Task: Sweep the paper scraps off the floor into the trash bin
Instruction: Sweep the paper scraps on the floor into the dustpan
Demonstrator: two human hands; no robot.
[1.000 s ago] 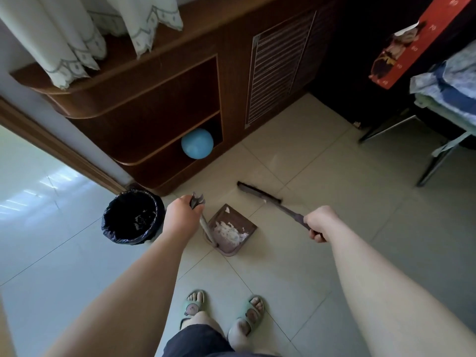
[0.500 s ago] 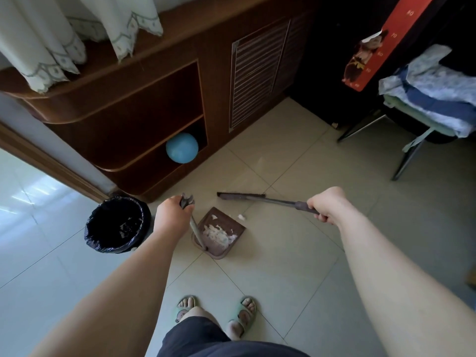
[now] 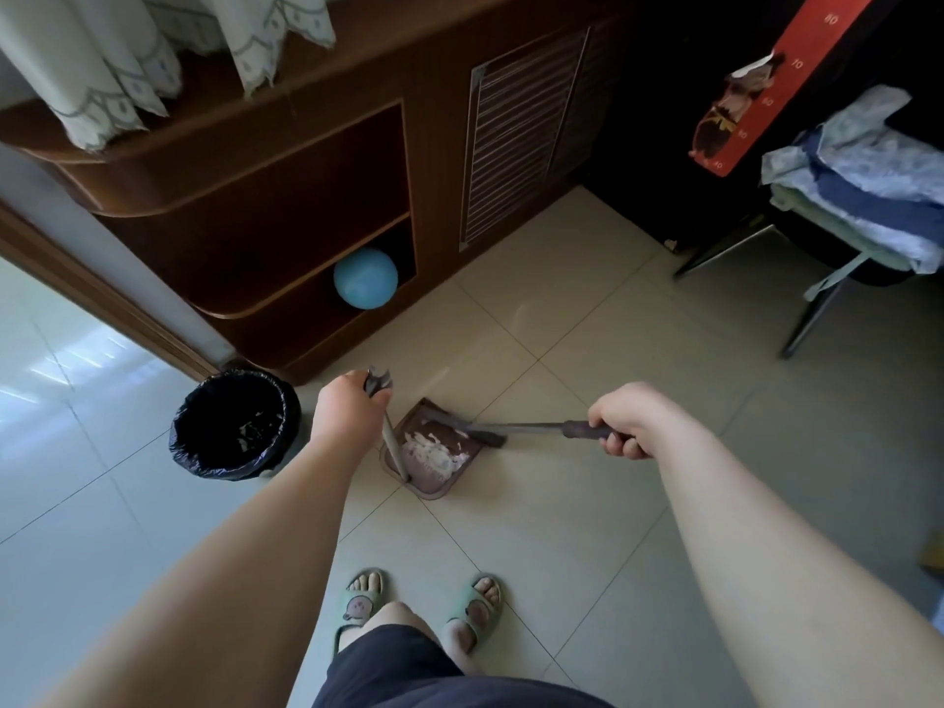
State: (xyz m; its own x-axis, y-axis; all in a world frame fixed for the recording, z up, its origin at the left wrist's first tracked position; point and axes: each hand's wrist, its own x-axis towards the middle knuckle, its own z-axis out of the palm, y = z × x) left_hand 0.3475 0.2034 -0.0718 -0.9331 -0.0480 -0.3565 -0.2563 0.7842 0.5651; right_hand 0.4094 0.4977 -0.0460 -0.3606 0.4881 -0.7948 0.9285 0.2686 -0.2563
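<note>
Holding 1 broom (image 3: 536, 428), 1 dustpan (image 3: 435, 485); prob. scraps (image 3: 434, 453)

A home is indicated: lace-edged curtains (image 3: 102, 79) are hung at eleven o'clock over a built-in wooden cabinet (image 3: 306, 161), a blue ball (image 3: 366, 278) is kept on its lowest shelf, and folded laundry (image 3: 863, 181) is piled at two o'clock beside a red numbered height chart (image 3: 817, 48).
</note>
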